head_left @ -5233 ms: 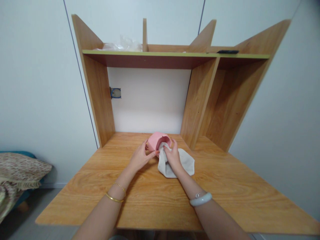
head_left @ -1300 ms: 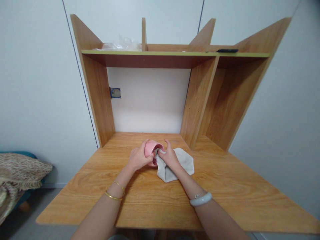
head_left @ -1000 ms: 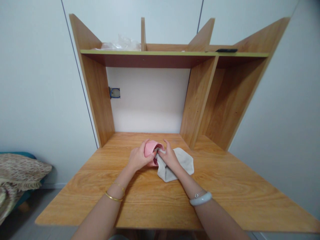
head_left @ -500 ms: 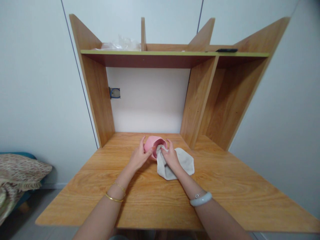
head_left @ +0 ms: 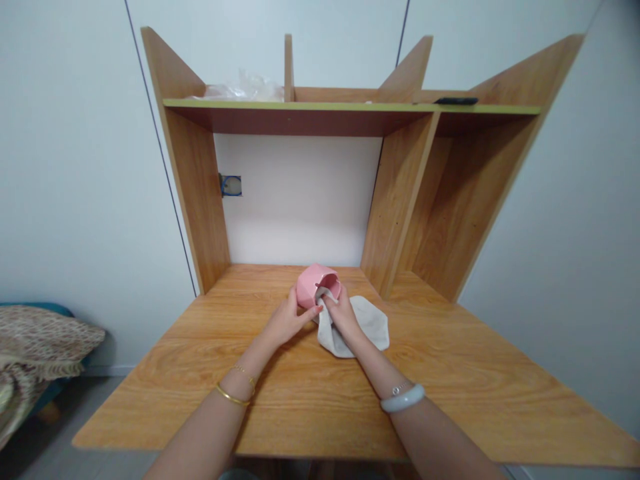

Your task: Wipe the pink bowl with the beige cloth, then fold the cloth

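A pink faceted bowl-like pot is tilted over the desk, its opening facing right and toward me. My left hand grips it from the left and below, thumb near the rim. A light grey cloth is bunched in my right hand, with one part pushed into the pot's mouth and the rest spread on the desk to the right. The fingertips of my right hand are partly hidden by the cloth and the rim.
The wooden desk carries a hutch with a green-edged shelf. On that shelf lie a clear plastic bag and a flat black object. An uncovered wall socket box shows at the back. A patterned blanket drapes over blue furniture at left.
The pink pot has turned and shifted slightly up and to the right. My left hand has slid lower around its side. The cloth's part in the opening has moved a little.
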Action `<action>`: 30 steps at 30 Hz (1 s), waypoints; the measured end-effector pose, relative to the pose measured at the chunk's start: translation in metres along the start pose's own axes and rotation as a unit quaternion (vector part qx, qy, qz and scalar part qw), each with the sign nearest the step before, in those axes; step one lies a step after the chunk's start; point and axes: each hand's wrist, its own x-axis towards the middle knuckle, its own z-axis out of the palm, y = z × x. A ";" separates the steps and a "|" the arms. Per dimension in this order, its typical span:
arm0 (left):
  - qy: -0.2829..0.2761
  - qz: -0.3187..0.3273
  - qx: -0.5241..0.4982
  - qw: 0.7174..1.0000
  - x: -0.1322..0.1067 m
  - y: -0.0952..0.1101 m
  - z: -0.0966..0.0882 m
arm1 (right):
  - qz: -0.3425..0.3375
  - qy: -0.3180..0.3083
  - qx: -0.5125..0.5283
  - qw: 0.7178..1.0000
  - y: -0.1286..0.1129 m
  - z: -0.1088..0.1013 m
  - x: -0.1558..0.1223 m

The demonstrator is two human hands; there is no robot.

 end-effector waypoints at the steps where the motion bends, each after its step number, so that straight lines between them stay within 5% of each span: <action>1: 0.007 -0.003 0.005 1.000 0.000 0.000 0.000 | 0.002 0.002 -0.004 1.000 0.000 0.000 0.000; 13: 0.074 -0.038 0.140 0.987 0.002 0.007 -0.010 | 0.024 0.016 -0.122 0.992 0.001 -0.006 0.000; 30: 0.014 -0.049 0.315 0.948 -0.001 0.021 -0.016 | -0.036 -0.075 -0.235 0.968 -0.014 -0.012 -0.008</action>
